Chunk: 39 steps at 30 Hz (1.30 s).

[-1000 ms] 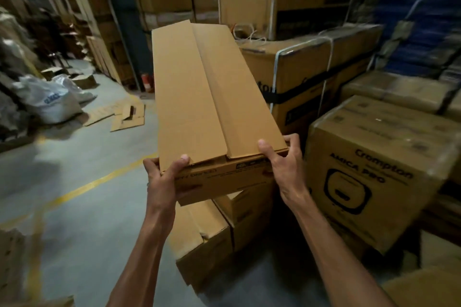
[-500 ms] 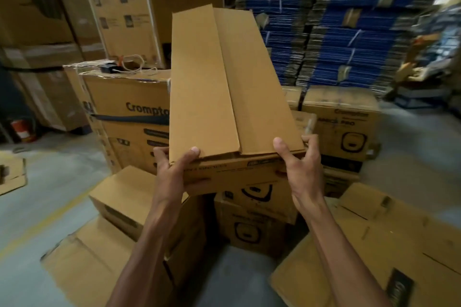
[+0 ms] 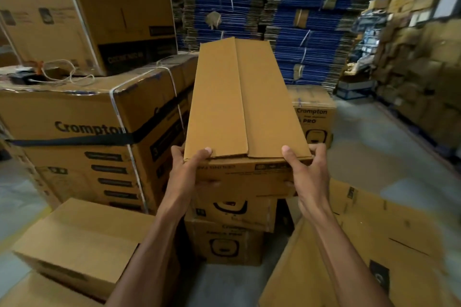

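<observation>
- long cardboard box (image 3: 239, 107), centre frame, flaps closed
- left hand (image 3: 185, 169) grips its near left corner
- right hand (image 3: 308, 172) grips near right corner
- strapped Crompton carton (image 3: 82, 129) at left

dim warehouse, grey concrete floor (image 3: 369, 147)

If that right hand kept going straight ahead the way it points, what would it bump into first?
Apart from the long box it grips, the right hand would probably meet the Crompton box just beyond, though depth is unclear.
</observation>
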Each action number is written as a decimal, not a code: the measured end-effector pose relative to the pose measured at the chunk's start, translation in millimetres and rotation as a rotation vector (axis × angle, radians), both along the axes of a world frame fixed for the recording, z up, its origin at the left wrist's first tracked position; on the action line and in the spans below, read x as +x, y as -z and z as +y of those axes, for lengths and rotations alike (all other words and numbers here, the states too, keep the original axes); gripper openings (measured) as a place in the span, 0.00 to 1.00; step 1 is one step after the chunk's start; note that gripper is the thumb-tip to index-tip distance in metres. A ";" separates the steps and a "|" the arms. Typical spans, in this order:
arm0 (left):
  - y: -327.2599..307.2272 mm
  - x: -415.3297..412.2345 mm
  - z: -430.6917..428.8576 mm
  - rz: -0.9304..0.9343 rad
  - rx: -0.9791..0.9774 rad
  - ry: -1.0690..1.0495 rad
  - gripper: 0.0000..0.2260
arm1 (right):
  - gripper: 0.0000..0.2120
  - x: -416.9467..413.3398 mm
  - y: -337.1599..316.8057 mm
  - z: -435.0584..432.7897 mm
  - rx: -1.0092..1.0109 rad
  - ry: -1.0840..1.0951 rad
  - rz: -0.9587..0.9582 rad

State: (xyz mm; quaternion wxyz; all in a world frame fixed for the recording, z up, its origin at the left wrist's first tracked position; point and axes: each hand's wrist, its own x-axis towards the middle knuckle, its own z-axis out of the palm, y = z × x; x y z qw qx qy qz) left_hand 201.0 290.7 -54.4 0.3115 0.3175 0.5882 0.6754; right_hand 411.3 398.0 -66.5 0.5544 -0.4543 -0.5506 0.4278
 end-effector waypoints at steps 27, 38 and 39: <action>10.5 -167.5 220.2 -0.108 -0.255 0.249 0.26 | 0.21 -147.5 11.7 172.6 -0.240 0.208 -0.192; -3.7 -173.6 260.5 0.127 -0.433 0.221 0.34 | 0.25 -149.6 24.5 220.4 -0.158 0.192 -0.164; -1.8 -175.5 260.6 0.187 -0.459 0.210 0.36 | 0.26 -149.7 29.8 218.3 -0.159 0.183 -0.097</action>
